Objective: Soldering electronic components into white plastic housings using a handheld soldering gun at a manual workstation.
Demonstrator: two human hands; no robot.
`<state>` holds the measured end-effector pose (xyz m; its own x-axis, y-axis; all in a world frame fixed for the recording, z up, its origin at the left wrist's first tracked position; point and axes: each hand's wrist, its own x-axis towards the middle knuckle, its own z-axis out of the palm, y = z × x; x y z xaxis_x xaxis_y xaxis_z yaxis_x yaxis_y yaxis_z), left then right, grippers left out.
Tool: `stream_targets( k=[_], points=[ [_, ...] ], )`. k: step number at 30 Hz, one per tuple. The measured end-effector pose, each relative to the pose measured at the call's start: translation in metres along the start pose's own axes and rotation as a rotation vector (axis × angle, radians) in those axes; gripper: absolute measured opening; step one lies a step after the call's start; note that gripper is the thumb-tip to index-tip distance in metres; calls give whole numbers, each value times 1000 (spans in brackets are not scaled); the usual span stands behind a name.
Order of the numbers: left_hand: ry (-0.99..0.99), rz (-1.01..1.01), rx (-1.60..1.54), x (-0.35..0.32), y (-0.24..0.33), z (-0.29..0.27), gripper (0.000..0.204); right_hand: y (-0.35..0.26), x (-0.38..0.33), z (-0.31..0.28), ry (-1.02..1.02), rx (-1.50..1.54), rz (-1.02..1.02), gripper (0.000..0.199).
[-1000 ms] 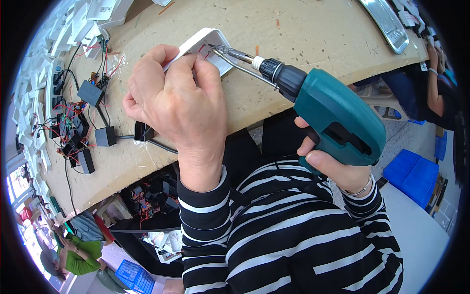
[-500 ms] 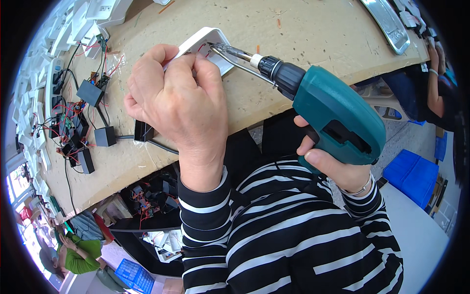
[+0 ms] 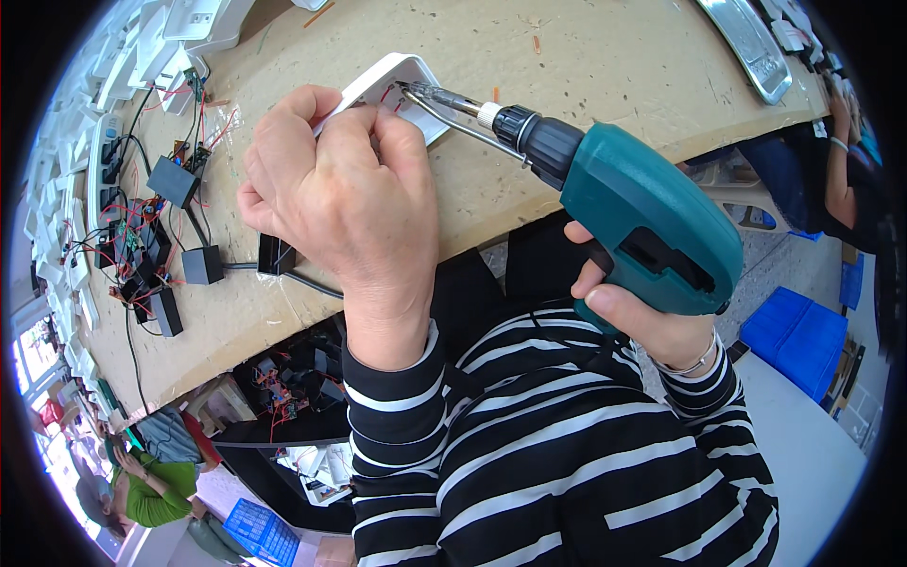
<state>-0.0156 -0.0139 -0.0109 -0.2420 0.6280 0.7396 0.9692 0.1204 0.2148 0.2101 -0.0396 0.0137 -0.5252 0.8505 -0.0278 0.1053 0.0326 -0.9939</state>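
My left hand (image 3: pixel 345 194) is closed on a white plastic housing (image 3: pixel 392 68), tilted up on the table. Its fingertips reach inside, and what they pinch there is hidden. Short red wires (image 3: pixel 388 93) show within the housing. My right hand (image 3: pixel 652 326) grips the handle of a green soldering gun (image 3: pixel 652 213) with a black collar. The gun's metal tip and its thin curved feed tube meet inside the housing, close to the red wires and my left fingertips. A small black box (image 3: pixel 274 253) with a cable lies below my left hand.
Black boxes (image 3: pixel 174 180), circuit boards and red wires lie tangled at left, near a power strip (image 3: pixel 106 170). White housings (image 3: pixel 179 28) pile up at far left. A metal tray (image 3: pixel 751 52) sits far right. Beside the table are blue bins (image 3: pixel 794 340) and other people.
The soldering gun and my right hand have shifted very slightly left. My left hand stays nearly still on the housing, and the tip remains inside it.
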Motion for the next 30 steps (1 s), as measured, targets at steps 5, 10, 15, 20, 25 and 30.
stream_targets(
  k=[5, 10, 15, 20, 25, 30],
  points=[
    [2, -17, -5, 0, 0, 0, 4, -1, 1, 1, -6, -1, -3, 65],
    [3, -21, -17, -1, 0, 1, 4, -1, 2, 2, 13, -35, 12, 60],
    [-1, -20, -12, 0, 1, 0, 5, -4, 2, 6, 47, -17, 40, 48],
    [-3, -30, -15, 1, 1, -1, 4, -5, -1, 6, 64, -19, 75, 34],
    [6, -17, -7, 1, 1, 0, 4, -9, 1, 10, 94, 23, 114, 28],
    [-10, -40, -19, 1, 1, -1, 4, -7, -1, 8, 84, -40, 90, 27]
  ],
)
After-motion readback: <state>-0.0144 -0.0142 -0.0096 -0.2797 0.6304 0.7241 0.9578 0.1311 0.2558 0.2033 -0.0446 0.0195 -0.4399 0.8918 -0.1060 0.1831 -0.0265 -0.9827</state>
